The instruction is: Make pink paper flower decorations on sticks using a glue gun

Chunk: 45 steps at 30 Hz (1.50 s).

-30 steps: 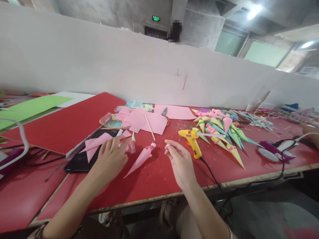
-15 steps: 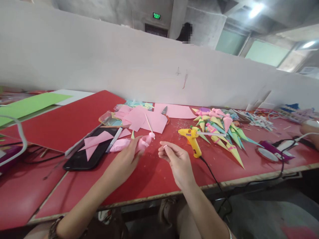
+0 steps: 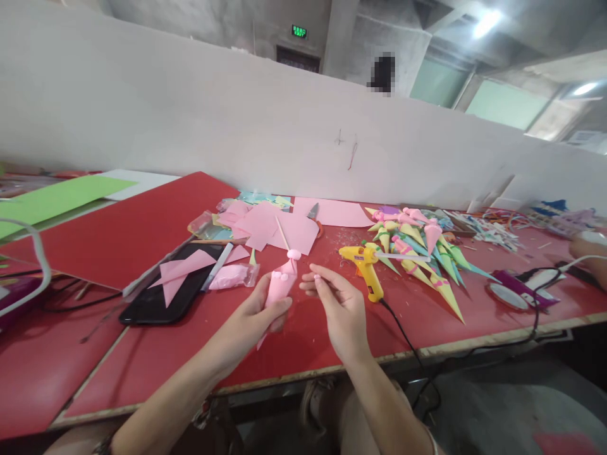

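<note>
My left hand [image 3: 253, 311] is wrapped around a pink paper cone [image 3: 279, 291], its point down and its wide end up. Small pink clay balls [image 3: 281, 276] sit in a row on the cone's front, and a rounder pink ball [image 3: 294, 254] tops a stick-like part above it. To the right, my right hand [image 3: 342, 311] pinches a tiny pink bit of clay [image 3: 317, 277] between thumb and finger, apart from the cone. An open plastic bag of pink clay [image 3: 231, 277] lies left of my left hand.
A yellow glue gun [image 3: 367, 268] with its cord stands right of my hands. Beyond it lies a pile of decorated paper cones [image 3: 427, 246]. Pink paper sheets [image 3: 298, 234], scissors [image 3: 313, 210] and a black tray [image 3: 164, 303] are around. A white partition [image 3: 213, 126] rises behind.
My left hand has turned the cone more upright, so its front and clay balls now show. My right hand stays nearly in place. A person's head behind the partition has shifted right.
</note>
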### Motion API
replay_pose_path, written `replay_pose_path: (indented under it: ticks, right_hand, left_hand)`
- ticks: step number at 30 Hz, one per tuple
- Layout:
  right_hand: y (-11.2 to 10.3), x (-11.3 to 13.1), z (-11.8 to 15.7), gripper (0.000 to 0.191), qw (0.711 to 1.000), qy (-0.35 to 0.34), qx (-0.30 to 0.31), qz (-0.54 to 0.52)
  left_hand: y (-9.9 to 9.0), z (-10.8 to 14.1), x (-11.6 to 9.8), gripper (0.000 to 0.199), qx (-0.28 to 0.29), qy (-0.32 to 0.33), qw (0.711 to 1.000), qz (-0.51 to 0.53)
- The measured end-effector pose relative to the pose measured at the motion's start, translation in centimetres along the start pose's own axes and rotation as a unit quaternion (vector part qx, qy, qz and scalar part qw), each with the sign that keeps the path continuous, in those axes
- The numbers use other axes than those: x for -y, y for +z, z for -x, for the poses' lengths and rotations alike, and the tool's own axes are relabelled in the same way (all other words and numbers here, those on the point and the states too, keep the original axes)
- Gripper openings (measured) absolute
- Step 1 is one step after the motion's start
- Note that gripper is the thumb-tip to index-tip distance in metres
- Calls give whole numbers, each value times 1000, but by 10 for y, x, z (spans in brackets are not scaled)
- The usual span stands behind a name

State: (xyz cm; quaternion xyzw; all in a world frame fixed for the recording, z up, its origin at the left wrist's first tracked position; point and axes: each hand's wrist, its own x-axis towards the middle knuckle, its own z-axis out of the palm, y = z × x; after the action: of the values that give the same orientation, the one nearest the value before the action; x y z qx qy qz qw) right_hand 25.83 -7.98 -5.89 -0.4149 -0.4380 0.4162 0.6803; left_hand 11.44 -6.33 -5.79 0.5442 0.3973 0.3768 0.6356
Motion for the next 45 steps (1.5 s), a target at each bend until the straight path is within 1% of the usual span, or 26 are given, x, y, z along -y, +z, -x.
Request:
replay_pose_path:
  ticks: [2, 4, 6, 8, 11, 13, 16, 20, 23, 26, 28, 30, 33, 35, 37, 40, 45]
  right_hand:
    - [-1, 1, 1, 13, 1000, -15, -1, 23]
    - [-2, 3, 2, 10, 996, -62, 4, 64]
    - [-2, 4, 2, 11, 988, -116, 12, 106]
    - [-1, 4, 3, 16, 980, -146, 17, 137]
    - [0, 4, 4, 21, 975, -155, 23, 155]
    - [-1, 4, 4, 22, 977, -154, 24, 146]
    - [-2, 5, 5, 17, 979, -156, 28, 130]
    - [-2, 5, 5, 12, 971, -176, 45, 153]
    - [-1, 4, 5, 13, 970, -176, 47, 160]
    - [2, 2, 4, 12, 981, -143, 50, 125]
    - [3, 1, 4, 12, 992, -94, 55, 62]
    - [4, 0, 3, 17, 998, -42, 55, -8]
    - [4, 0, 2, 29, 994, 21, 69, -79]
    - [4, 1, 1, 32, 988, 60, 97, -101]
    - [4, 2, 1, 31, 983, 90, 115, -107]
    - [4, 3, 1, 30, 983, 106, 113, -102]
    - [5, 4, 2, 32, 985, 103, 103, -96]
  left_hand:
    - [2, 1, 1, 27, -6, 0, 999, -47]
    - [5, 3, 0, 27, -6, -2, 996, -89]
    - [10, 5, -3, 26, -4, 2, 994, -113]
    - [15, 6, -6, 30, -13, 5, 993, -116]
    - [18, 8, -5, 46, -17, 8, 993, -114]
    - [18, 8, -2, 51, -9, 15, 993, -118]
    - [16, 8, 1, 46, -20, 26, 992, -123]
    - [17, 9, 0, 39, -27, 32, 991, -129]
    - [18, 10, -1, 41, -19, 34, 992, -122]
    - [15, 10, 0, 48, -3, 43, 992, -120]
    - [13, 10, 1, 51, -1, 51, 991, -124]
    - [12, 10, 1, 52, 5, 59, 990, -130]
    - [10, 11, 1, 52, 15, 74, 987, -145]
    - [8, 11, 1, 53, 17, 80, 983, -163]
    - [7, 11, 0, 55, 17, 87, 979, -184]
    - [5, 11, 0, 57, 15, 106, 973, -203]
    - [5, 11, 0, 58, 26, 114, 970, -214]
